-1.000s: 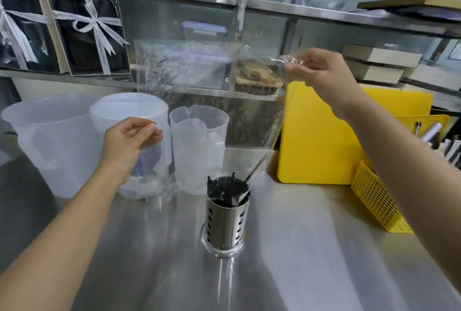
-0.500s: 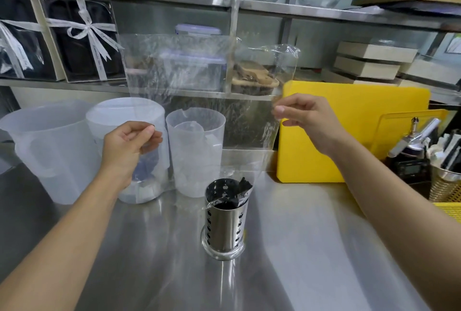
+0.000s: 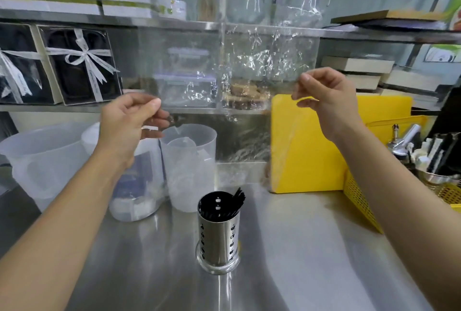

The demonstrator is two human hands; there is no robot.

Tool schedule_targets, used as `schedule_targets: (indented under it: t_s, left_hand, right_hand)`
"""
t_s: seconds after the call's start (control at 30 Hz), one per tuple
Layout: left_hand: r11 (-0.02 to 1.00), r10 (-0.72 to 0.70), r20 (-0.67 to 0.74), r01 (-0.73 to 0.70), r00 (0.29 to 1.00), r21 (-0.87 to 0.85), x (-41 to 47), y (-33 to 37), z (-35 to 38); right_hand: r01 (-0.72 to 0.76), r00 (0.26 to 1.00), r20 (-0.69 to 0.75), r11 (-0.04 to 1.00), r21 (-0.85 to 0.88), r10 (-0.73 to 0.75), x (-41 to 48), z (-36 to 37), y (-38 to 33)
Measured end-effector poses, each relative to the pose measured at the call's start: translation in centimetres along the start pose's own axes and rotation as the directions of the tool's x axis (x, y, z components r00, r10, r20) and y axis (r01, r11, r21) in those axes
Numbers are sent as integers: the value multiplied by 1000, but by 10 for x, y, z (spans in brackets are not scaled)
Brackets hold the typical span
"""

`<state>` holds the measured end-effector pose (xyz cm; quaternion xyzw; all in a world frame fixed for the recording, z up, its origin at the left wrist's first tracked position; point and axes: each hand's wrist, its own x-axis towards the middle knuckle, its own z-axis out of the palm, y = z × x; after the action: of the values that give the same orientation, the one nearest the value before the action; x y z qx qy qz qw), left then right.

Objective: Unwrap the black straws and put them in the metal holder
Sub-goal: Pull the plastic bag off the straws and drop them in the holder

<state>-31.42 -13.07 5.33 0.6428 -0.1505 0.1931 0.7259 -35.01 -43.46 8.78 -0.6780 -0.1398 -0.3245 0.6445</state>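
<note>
– Where are the hands?
– Both raised, arms stretched forward. Left hand pinches thumb against fingertips; right hand does likewise, wrist bent, other fingers curled loosely behind the pinch.

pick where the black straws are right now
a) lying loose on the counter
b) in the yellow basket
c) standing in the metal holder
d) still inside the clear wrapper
c: the black straws poke up out of the metal holder on the counter, while the clear wrapper, held up between the left hand and the right hand, looks empty.
</note>
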Motion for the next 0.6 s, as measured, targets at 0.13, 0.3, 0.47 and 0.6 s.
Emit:
schedule_targets:
  t_s: [0.13,0.3,0.47,0.6]
  left_hand:
    - [998,-35,66,31,997,55,-17,1,26]
    - [992,-108,122,98,987,86,-41,-9,57]
    - [931,-363,246,345,898,117,-99,-52,96]
    - [843,-537,356,488,765,225,-152,-99,118]
  right_hand:
    - [-40,994,-101,998,-48,35,-12,-32,-3]
    - [-146,974,-188,982,-117,123,-41,-75,3]
    - [-353,907,-304,920,-168,292,-93,-127,35]
    - [-528,814,-403,822,-213,418,-148,-166,70]
